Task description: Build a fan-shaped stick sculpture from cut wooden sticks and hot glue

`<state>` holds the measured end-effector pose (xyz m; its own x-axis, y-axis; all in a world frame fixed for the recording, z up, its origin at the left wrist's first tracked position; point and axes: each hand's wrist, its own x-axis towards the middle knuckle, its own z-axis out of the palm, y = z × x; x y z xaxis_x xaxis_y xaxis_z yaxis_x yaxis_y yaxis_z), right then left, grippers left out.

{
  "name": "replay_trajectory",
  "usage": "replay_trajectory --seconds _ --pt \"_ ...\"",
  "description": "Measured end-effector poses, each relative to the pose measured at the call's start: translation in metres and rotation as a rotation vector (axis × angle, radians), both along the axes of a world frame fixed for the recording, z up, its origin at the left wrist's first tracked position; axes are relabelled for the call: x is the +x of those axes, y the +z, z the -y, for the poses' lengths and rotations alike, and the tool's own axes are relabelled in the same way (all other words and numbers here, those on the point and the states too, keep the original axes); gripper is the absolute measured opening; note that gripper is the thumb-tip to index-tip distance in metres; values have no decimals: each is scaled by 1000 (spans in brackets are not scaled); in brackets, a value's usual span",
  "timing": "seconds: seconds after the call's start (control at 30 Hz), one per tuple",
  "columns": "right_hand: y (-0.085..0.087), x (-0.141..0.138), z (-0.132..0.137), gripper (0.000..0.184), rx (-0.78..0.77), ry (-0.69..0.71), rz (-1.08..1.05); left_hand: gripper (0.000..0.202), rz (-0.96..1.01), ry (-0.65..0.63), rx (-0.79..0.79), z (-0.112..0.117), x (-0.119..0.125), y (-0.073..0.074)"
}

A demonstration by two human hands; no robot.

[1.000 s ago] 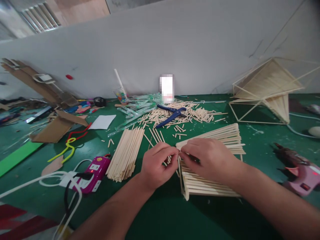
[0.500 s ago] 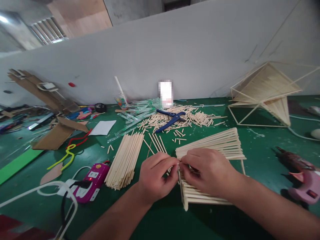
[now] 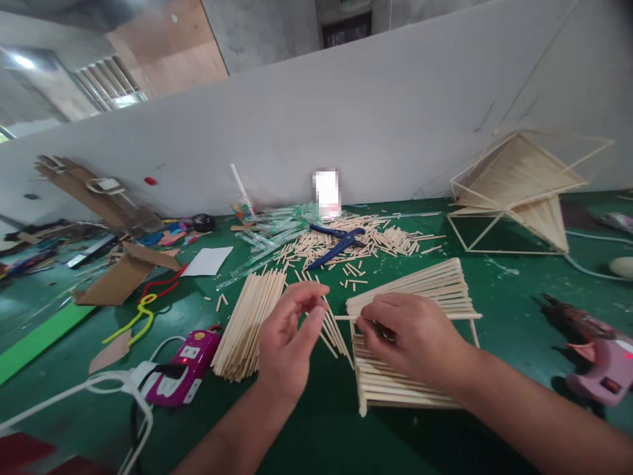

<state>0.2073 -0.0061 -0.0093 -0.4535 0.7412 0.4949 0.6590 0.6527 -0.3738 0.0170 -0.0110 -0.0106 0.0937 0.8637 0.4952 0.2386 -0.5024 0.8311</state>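
My right hand (image 3: 405, 333) pinches a thin wooden stick (image 3: 345, 318), whose end sticks out to the left of the fingers. Below and behind that hand lies a frame of wooden sticks (image 3: 420, 285), with rows of sticks laid side by side; part of it is hidden by the hand. My left hand (image 3: 291, 336) is apart from the stick, thumb and fingers spread in a loose curve with nothing between them. Just left of it rests a thick stack of wooden sticks (image 3: 242, 330). A few loose sticks (image 3: 330, 330) lie between the two hands.
Blue cutters (image 3: 339, 245) lie on a heap of short stick pieces (image 3: 395, 237). At right are a pink glue gun (image 3: 601, 369) and a larger stick model (image 3: 514, 191). A magenta power strip (image 3: 185, 369) with cables, cardboard (image 3: 116, 270) and a white paper (image 3: 206, 261) are at left.
My left hand has let go of the stick and moved left, its fingers spreading. My right hand stays almost in place over the frame, and the stick's left end now shows.
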Motion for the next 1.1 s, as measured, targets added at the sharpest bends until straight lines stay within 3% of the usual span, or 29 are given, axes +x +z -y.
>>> replay_trajectory --seconds 0.1,0.2,0.23,0.27,0.33,0.4,0.47,0.53,0.63,0.83,1.0,1.1 --pt "0 2 -3 20 9 -3 -24 26 -40 71 2 -19 -1 5" --pt "0 2 -4 18 46 -13 -28 30 -482 210 238 -60 -3 6" --pt "0 2 -3 18 57 -14 -25 32 -691 255 224 -77 -3 4" --pt "0 1 -2 19 71 -13 -24 34 -766 265 186 -95 -3 1" --pt "1 0 -1 21 106 -10 -22 42 -876 256 115 -129 -2 -6" --pt "3 0 1 22 146 -6 -22 64 -1013 197 38 -158 3 -11" --pt "5 0 2 24 185 -8 -17 86 -1148 108 -24 -180 10 -11" --pt "7 1 3 25 214 -8 -4 97 -1267 31 -64 -197 18 -6" --pt "11 2 3 27 237 -6 21 97 -1415 -59 -111 -214 25 3" --pt "15 3 3 27 256 -6 47 36 -1582 -67 -90 -239 28 1" --pt "15 1 4 24 265 10 37 33 -1589 -29 1 -244 30 -4" --pt "16 0 4 24 276 9 17 51 -1517 -4 91 -234 29 6"
